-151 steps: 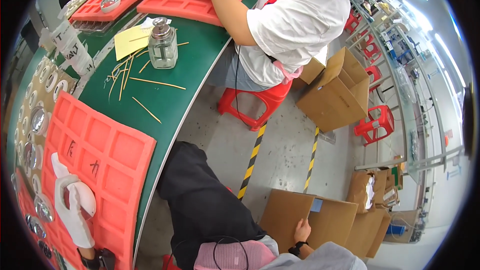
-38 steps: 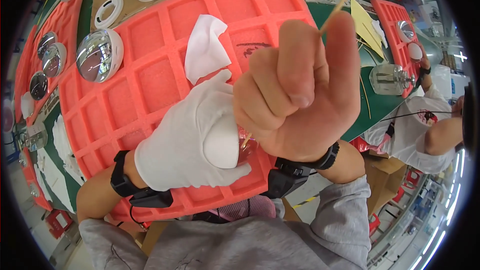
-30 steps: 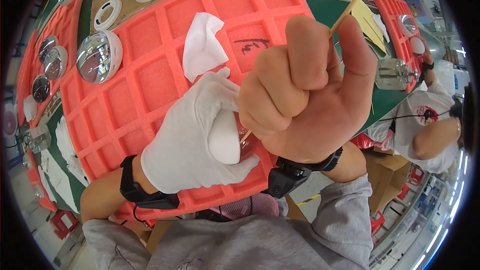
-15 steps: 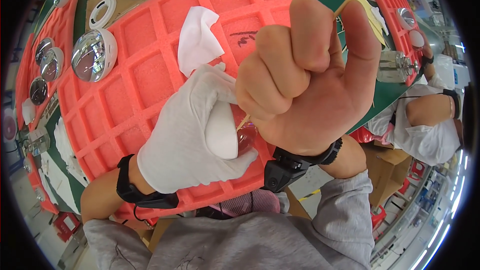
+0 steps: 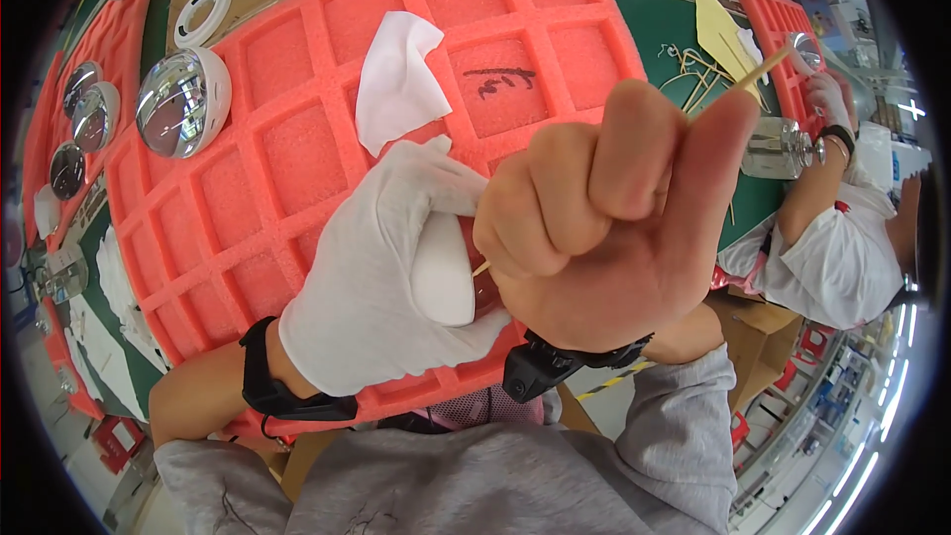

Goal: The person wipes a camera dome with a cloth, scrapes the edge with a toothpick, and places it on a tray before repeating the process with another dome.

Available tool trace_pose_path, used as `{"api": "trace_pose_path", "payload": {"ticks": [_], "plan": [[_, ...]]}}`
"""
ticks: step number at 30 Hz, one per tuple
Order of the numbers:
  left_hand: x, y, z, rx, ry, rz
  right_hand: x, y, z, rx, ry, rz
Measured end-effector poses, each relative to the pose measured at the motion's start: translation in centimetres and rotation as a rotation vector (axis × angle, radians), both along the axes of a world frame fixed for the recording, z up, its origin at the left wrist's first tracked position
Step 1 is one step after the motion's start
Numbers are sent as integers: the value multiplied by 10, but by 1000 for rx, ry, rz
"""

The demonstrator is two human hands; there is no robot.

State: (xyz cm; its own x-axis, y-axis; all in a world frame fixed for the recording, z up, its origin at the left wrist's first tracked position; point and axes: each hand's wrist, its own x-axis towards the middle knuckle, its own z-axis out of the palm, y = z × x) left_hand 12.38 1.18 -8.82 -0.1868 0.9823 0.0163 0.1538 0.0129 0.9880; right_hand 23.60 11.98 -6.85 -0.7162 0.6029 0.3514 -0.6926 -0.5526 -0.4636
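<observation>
We go straight to the left hand (image 5: 371, 267), white-gloved and curled round a white-backed dome (image 5: 443, 272), fingers above and thumb below, a snug hold. The dome sits just over the foam tray (image 5: 282, 154), its white back toward the palm, its glossy face turned to our right and mostly hidden.

Across to the right hand (image 5: 614, 218), bare: we've got a thin wooden stick (image 5: 768, 66) pinched between thumb and forefinger, the other fingers folded in. One end juts out past the fingertips; a slim pale tip shows below the fist, right by the dome's edge, though we can't tell whether it touches the glossy face. Both wrists carry black strapped devices.

Out over the coral tray now, a grid of square pockets, and there's a crumpled white cloth (image 5: 399, 79) just beyond the glove. Further left, a mirrored dome (image 5: 183, 104) rests on its side, with white rings (image 5: 203, 17) on the board beyond. Off to the right, on the green table (image 5: 649, 25), we spot a yellow sheet (image 5: 725, 35), scattered sticks (image 5: 688, 79) and a glass jar (image 5: 775, 149). Past those, a co-worker (image 5: 837, 263) in a white shirt reaches over another coral tray.
</observation>
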Motion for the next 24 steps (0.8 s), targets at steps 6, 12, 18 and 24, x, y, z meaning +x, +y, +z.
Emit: {"api": "trace_pose_path", "payload": {"ticks": [6, 12, 18, 24], "plan": [[-7, 0, 1, 93, 353, -75, -3, -3, -6, -46, -44, -12], [-10, 4, 4, 68, 509, -164, -1, -1, -1, -32, -95, -25], [-9, 5, 8, 55, 463, -167, -7, -4, 1, -44, -133, -32], [-9, 3, 11, 33, 405, -150, -9, -12, 3, -43, -214, 5]]}}
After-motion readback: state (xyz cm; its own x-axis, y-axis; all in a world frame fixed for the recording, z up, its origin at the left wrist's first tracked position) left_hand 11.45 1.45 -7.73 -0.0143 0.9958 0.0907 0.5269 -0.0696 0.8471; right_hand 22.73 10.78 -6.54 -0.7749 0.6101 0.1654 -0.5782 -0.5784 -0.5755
